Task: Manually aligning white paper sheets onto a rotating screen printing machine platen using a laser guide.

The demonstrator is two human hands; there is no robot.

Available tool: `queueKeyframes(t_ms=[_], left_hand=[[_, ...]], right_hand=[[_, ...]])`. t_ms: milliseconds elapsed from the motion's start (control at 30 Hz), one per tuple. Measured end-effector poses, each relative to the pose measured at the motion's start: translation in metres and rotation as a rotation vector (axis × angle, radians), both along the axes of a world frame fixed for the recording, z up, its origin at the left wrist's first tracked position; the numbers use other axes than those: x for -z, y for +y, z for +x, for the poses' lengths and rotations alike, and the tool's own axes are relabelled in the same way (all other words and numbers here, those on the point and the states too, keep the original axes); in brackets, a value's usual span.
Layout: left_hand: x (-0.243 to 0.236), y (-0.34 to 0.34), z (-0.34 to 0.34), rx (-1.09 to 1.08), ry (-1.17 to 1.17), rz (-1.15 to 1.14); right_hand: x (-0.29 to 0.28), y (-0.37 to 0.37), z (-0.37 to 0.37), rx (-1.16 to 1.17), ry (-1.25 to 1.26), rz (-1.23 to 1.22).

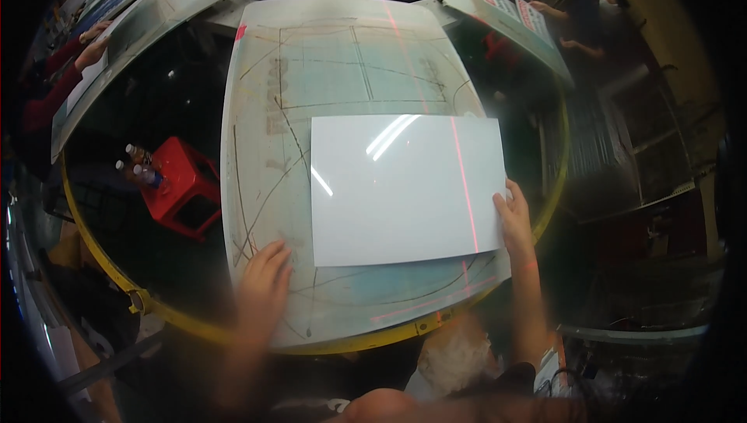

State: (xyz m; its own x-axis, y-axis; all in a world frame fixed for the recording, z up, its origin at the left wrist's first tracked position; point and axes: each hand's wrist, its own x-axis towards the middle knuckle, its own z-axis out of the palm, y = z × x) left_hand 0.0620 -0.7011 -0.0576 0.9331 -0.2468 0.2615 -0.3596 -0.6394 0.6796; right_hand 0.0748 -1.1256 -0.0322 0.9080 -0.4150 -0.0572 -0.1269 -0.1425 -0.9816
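I have the right hand [516, 224] gripping the sheet [397, 201], the left hand [264, 277] loosely extended on the scrawled board [327, 73]. A red stool [184, 189] stands left.

Single head view from the left of two head-worn fisheye cameras, looking down and forward from near above the pale board [264, 182], straight edges bending toward the rim.

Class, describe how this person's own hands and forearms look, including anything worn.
The left hand and right hand are ungloved, the forearms bare. A dark sleeve shows near the right elbow; the blurred left side shows no clear sleeve edge.
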Motion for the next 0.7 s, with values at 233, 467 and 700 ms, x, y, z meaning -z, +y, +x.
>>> queueKeyframes(t_ms=[233,467,700], left_hand=[[-0.007,-0.01,0.0,-0.052,-0.07,0.135],[-0.007,-0.012,0.007,-0.08,-0.066,0.144],[-0.009,-0.009,0.008,-0.099,-0.023,0.138]], right_hand=[[0.01,0.007,0.035,-0.069,0.092,0.003],[0.016,0.018,0.045,-0.058,0.135,0.008],[0.014,0.025,0.047,-0.076,0.129,-0.009]])
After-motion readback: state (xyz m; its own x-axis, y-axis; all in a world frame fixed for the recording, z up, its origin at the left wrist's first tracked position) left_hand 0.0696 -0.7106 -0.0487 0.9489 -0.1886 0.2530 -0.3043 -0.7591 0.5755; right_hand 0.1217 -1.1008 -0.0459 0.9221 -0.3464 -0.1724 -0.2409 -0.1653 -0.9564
